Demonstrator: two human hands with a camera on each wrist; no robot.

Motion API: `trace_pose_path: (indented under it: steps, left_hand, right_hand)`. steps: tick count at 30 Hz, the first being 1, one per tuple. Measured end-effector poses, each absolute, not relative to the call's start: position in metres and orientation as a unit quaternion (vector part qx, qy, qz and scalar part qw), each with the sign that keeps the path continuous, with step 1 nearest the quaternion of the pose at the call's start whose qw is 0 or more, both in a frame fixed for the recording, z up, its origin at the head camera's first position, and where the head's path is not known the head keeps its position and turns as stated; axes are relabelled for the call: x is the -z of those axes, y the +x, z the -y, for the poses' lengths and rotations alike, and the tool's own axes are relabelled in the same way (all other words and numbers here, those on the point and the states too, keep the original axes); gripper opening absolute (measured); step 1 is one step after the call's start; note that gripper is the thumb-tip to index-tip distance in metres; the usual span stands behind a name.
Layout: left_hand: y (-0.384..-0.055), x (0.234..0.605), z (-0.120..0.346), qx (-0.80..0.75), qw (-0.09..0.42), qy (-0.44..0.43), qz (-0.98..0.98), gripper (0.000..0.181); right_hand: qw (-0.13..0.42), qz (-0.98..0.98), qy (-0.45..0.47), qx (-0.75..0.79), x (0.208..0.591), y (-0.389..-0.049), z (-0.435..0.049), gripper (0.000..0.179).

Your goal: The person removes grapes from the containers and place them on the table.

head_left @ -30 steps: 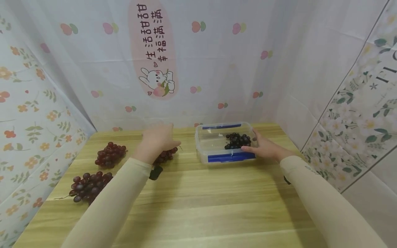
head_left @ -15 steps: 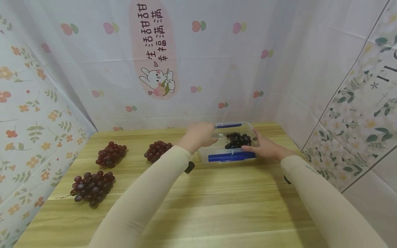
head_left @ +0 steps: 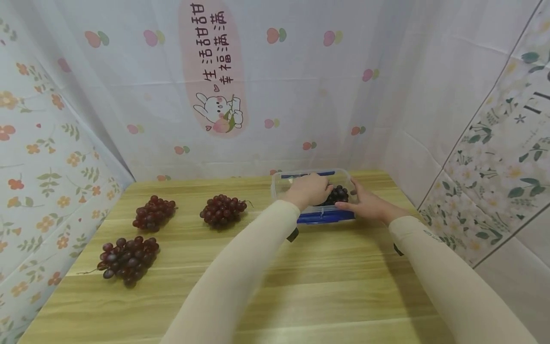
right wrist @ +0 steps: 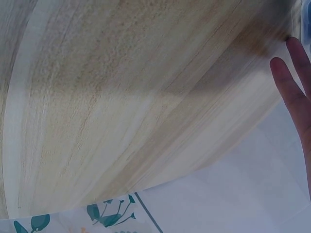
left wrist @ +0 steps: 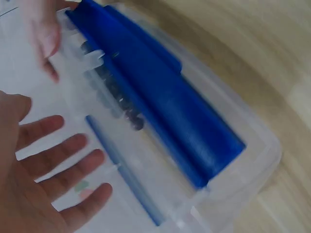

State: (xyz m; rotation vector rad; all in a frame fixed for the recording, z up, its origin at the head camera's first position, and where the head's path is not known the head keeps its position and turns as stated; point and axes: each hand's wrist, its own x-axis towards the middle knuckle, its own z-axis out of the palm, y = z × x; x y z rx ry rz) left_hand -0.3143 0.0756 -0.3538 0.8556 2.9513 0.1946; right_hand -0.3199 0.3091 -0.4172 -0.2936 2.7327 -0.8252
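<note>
A clear plastic food container (head_left: 275,191) with blue latches (left wrist: 170,107) stands at the back of the table, right of centre. Dark grapes (head_left: 338,194) lie in its right part, half covered by my left hand (head_left: 311,188), which reaches over the container. In the left wrist view my left fingers (left wrist: 73,170) are spread with nothing between them. My right hand (head_left: 367,203) holds the container's right end, its thumb at the front rim. Straight right fingers (right wrist: 290,87) show at the edge of the right wrist view, tips near the container.
Three bunches of red grapes lie on the wooden table (head_left: 343,277): one bunch (head_left: 222,210) left of the container, a second bunch (head_left: 153,213) farther left, a third bunch (head_left: 128,260) nearer the front. Patterned cloth (head_left: 318,100) hangs close behind the table.
My left hand has moved right from above the middle bunch of red grapes to over the container, uncovering that bunch. The right hand has stayed at the container.
</note>
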Motion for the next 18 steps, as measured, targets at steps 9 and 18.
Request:
trace_pose_path:
  steps: [9,18]
  left_hand:
    - [-0.32,0.37,-0.091,-0.105,0.106,0.268,-0.952,0.056]
    - [-0.33,0.357,-0.098,-0.074,0.275,0.245,-0.927,0.059]
  right_hand:
    - [0.137,-0.943,-0.103,0.285,0.418,-0.319,-0.311,0.128]
    - [0.125,-0.946,-0.111,0.278,0.419,-0.32,-0.311,0.125]
